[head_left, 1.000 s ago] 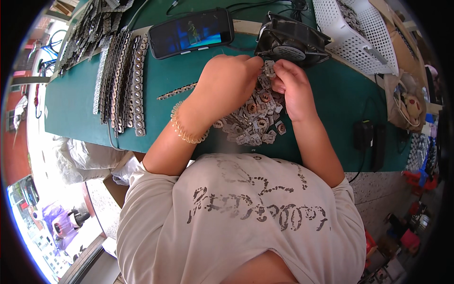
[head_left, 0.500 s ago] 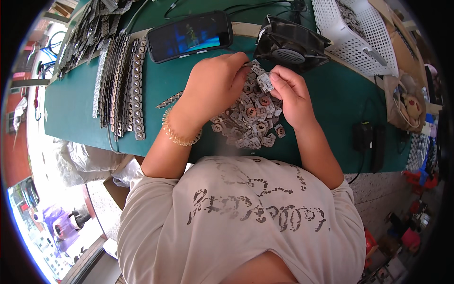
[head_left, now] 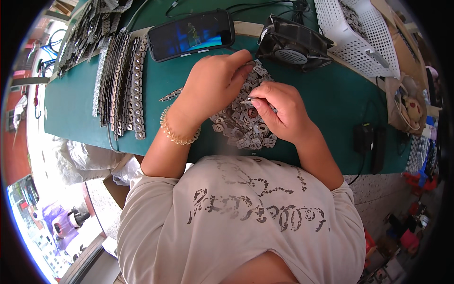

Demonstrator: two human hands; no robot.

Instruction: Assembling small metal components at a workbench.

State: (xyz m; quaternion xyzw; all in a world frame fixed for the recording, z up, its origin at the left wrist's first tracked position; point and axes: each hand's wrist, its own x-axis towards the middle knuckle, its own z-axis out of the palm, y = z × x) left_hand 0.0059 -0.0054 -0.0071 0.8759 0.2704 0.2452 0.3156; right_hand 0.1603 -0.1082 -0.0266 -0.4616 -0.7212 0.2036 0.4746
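My left hand (head_left: 215, 83) is closed, its fingertips pinched over the far edge of a pile of small metal pieces (head_left: 241, 128). A strip of joined metal plates (head_left: 171, 94) pokes out beside its wrist. The strip seems to run under the palm, where most of it is hidden. My right hand (head_left: 279, 106) hovers over the pile, thumb and forefinger pinching a small metal plate (head_left: 248, 100) seen nearly edge-on. The pile mixes grey square plates with round coppery discs, and lies on the green table top (head_left: 326, 99).
Finished-looking metal strips (head_left: 125, 90) lie in rows at left, with a heap of strips (head_left: 92, 35) behind. A phone (head_left: 191, 35) showing a video and a black fan (head_left: 293, 45) stand at the back. A white perforated basket (head_left: 364, 42) and black adapter (head_left: 363, 137) are at right.
My right hand has moved left and nearer to me, over the pile, and its plate has turned from flat to edge-on. My left hand has barely shifted.
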